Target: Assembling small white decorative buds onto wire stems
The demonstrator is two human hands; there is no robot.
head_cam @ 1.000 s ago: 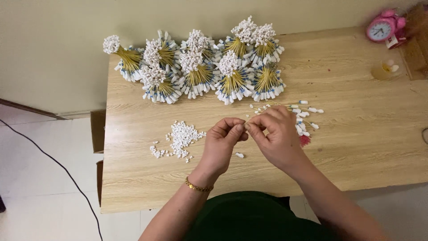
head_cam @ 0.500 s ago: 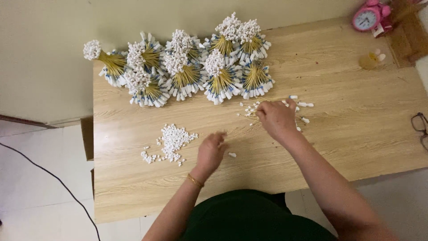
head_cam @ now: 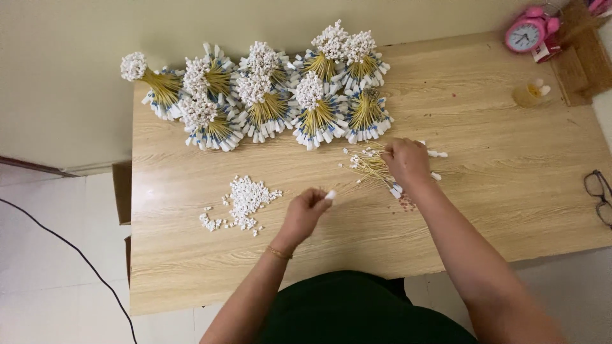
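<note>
My left hand [head_cam: 307, 209] hovers over the wooden table [head_cam: 484, 191] and pinches a small white piece [head_cam: 330, 195] between thumb and fingertip. Left of it lies a pile of small white pieces [head_cam: 245, 199]. My right hand [head_cam: 405, 162] rests palm down on a loose scatter of thin yellow sticks with white tips [head_cam: 368, 165], its fingers closed over some of them. Beyond both hands, several tied bundles of white-tipped yellow sticks [head_cam: 268, 95] lie in a row along the table's far edge.
A pink alarm clock [head_cam: 528, 33] stands at the far right corner, with a small clear cup [head_cam: 531, 93] near it. Black-framed glasses [head_cam: 599, 196] lie at the right edge. A black cable [head_cam: 57, 242] runs across the tiled floor on the left.
My hands were joined together at the table's centre. They have separated: the left hand has drawn back holding a white piece, and the right hand has reached out onto the loose sticks.
</note>
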